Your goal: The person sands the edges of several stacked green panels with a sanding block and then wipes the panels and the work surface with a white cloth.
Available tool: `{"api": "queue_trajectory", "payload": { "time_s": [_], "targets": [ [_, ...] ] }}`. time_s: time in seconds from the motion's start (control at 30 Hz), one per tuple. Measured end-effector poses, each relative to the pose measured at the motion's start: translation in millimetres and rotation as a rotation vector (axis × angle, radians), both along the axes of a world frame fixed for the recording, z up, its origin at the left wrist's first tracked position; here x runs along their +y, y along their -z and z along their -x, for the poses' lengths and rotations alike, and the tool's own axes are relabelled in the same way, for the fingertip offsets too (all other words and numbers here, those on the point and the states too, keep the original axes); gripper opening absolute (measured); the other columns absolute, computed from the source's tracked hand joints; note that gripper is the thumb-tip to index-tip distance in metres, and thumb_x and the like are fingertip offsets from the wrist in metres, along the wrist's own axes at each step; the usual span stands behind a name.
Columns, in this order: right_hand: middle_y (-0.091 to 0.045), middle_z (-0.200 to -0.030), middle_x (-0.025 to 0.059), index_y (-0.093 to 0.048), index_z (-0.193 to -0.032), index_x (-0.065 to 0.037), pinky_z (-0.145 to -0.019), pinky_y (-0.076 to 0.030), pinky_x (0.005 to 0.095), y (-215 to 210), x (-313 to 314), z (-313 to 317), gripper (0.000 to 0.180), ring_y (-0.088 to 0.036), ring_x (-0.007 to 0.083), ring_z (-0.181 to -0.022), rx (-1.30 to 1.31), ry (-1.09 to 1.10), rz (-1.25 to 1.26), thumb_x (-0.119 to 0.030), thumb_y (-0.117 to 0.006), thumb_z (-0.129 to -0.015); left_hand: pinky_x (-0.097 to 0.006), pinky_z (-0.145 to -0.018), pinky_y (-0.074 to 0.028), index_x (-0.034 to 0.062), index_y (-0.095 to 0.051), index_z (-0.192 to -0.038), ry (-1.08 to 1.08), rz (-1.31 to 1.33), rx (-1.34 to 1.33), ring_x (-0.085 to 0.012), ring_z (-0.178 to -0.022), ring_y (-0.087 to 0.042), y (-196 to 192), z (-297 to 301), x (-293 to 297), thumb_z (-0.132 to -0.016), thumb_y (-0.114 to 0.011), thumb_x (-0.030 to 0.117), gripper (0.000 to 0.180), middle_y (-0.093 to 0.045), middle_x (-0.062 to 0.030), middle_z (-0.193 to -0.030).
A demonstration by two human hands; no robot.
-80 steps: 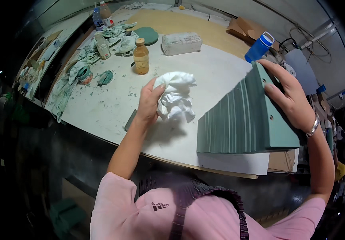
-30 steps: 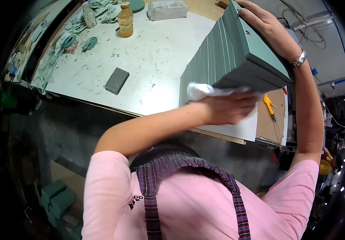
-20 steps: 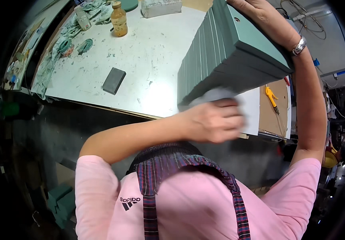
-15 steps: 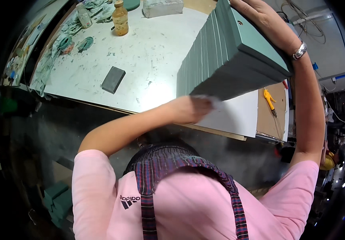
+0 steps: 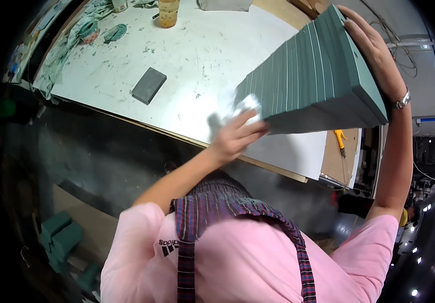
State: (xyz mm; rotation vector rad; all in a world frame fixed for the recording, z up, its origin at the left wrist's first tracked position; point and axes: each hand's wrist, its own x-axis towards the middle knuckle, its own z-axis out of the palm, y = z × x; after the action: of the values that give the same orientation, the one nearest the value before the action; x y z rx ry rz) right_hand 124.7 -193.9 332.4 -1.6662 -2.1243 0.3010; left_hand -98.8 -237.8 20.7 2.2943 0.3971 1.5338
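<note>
A tall stack of grey-green flat boxes or panels (image 5: 298,76) stands on the white table (image 5: 187,65), its top end rising toward me at the right. My right hand (image 5: 374,48) lies along the top piece with fingers stretched out near its far edge. Down by the stack's lower left corner, my left hand (image 5: 232,141) is closed on a crumpled white cloth (image 5: 250,105), partly blurred. The cloth is against or very close to the side of the stack; contact is hard to tell. A dark grey block (image 5: 149,86) lies to the left on the tabletop.
Toward the back stand a bottle of amber liquid (image 5: 168,12) and a whitish block (image 5: 225,4). Stained cloths (image 5: 58,65) and a tape roll (image 5: 88,31) line the left edge. A yellow air gun (image 5: 340,141) is at right. Green boxes (image 5: 61,235) sit low at left.
My left hand and the cloth have moved from the stack's near face to its left side. The stack and my right hand appear lower and farther right as the view has shifted.
</note>
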Motion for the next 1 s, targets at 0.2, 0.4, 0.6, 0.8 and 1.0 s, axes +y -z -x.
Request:
{"api": "queue_trajectory", "payload": {
  "time_s": [0.2,0.4,0.6,0.8,1.0],
  "targets": [
    [-0.058,-0.128,0.0156,-0.048,-0.139,-0.004,-0.096,-0.044,0.0306,2.6,-2.0,-4.0,0.056,-0.056,0.0193,-0.114,0.09,0.082,0.062,-0.042,-0.05,-0.097,-0.038,-0.096,-0.051,-0.0025,-0.059,-0.126,0.162,0.26,-0.279,-0.0354,-0.116,-0.06,-87.0,33.3,25.3,-0.074,-0.058,-0.01,0.052,-0.056,-0.0259,-0.13],
    [-0.063,-0.11,0.0078,-0.049,-0.136,0.0,-0.087,-0.046,0.0244,3.3,10.6,2.4,0.048,-0.058,0.0104,-0.096,0.127,0.039,0.068,-0.03,-0.053,-0.099,-0.041,-0.092,-0.054,-0.0011,-0.062,-0.12,-0.061,-0.259,-0.505,-0.0392,-0.113,-0.061,-185.2,-44.0,24.0,-0.075,-0.066,0.005,0.046,-0.058,-0.0214,-0.13],
    [-0.063,-0.114,0.0106,-0.049,-0.136,0.0,-0.09,-0.044,0.0254,1.0,-2.6,11.8,0.052,-0.057,0.0142,-0.101,0.047,0.055,0.05,-0.037,-0.049,-0.099,-0.037,-0.08,-0.06,-0.006,-0.065,-0.107,-0.139,0.232,-0.115,-0.0345,-0.094,-0.069,-2.8,4.7,11.0,-0.085,-0.059,-0.001,0.023,-0.064,-0.0261,-0.115],
    [-0.062,-0.117,0.0111,-0.049,-0.136,0.0,-0.093,-0.043,0.0267,4.3,2.6,12.2,0.05,-0.056,0.0144,-0.107,0.105,0.062,0.031,-0.034,-0.047,-0.1,-0.048,-0.097,-0.048,0.0039,-0.063,-0.123,0.125,0.001,-0.439,-0.037,-0.115,-0.06,-129.8,-9.3,30.5,-0.077,-0.063,-0.003,0.047,-0.062,-0.0203,-0.123],
    [-0.06,-0.122,0.0139,-0.049,-0.136,0.0,-0.096,-0.042,0.0296,3.3,0.8,7.4,0.057,-0.056,0.0207,-0.11,0.08,0.112,0.032,-0.041,-0.047,-0.097,-0.044,-0.084,-0.054,-0.0088,-0.057,-0.122,-0.163,0.221,-0.023,-0.0392,-0.095,-0.065,43.0,-8.8,7.6,-0.084,-0.058,0.0,0.039,-0.064,-0.0251,-0.111]
  ]
}}
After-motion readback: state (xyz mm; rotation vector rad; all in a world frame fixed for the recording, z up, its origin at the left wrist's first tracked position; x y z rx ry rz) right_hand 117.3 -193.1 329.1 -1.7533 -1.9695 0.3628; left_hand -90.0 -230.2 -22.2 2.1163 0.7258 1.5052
